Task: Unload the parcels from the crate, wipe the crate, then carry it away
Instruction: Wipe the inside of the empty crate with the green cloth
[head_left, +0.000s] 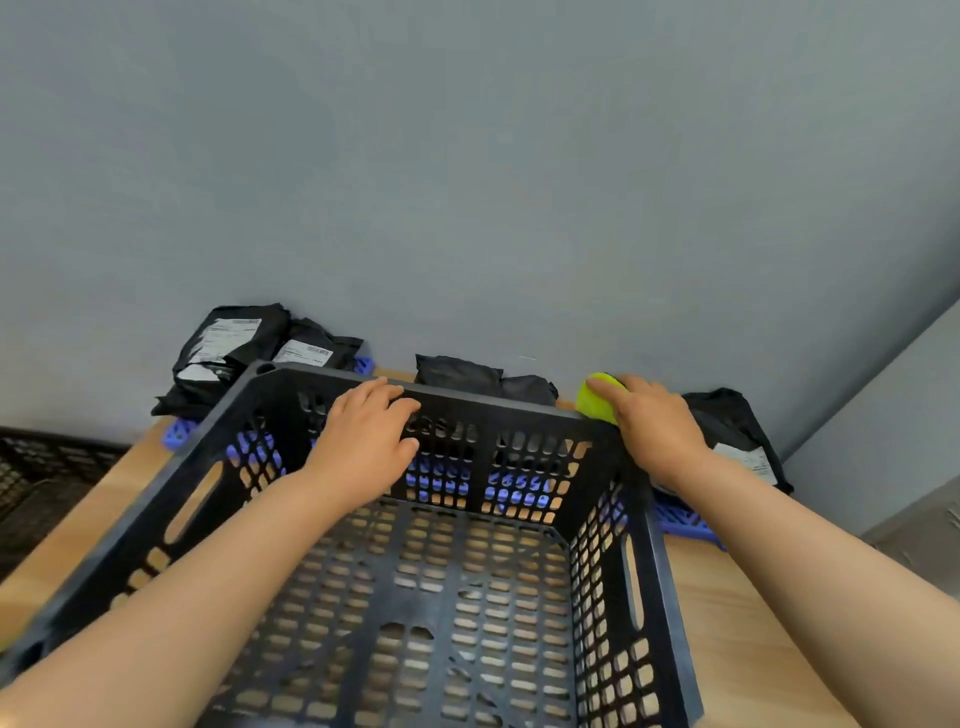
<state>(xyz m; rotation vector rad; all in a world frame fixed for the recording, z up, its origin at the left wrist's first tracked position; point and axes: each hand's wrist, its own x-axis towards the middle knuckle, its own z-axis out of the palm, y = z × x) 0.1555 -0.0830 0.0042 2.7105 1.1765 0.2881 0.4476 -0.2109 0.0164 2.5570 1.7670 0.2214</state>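
A black perforated plastic crate (171, 499) stands on the wooden table, and nothing lies inside it. My left hand (366, 439) grips the crate's far rim near its middle, fingers curled over the edge. My right hand (649, 421) holds a yellow-green cloth (595, 399) against the far right corner of the rim. Black parcels with white labels lie behind the crate on blue trays: a stack at the back left (228, 348), a pair behind the far wall (467, 376), and one at the right (732, 426).
A grey wall rises just behind the table (753, 613). Blue plastic trays (680, 519) lie under the parcels. Another dark perforated crate (47, 478) sits lower at the left, beyond the table edge. A grey surface shows at the far right.
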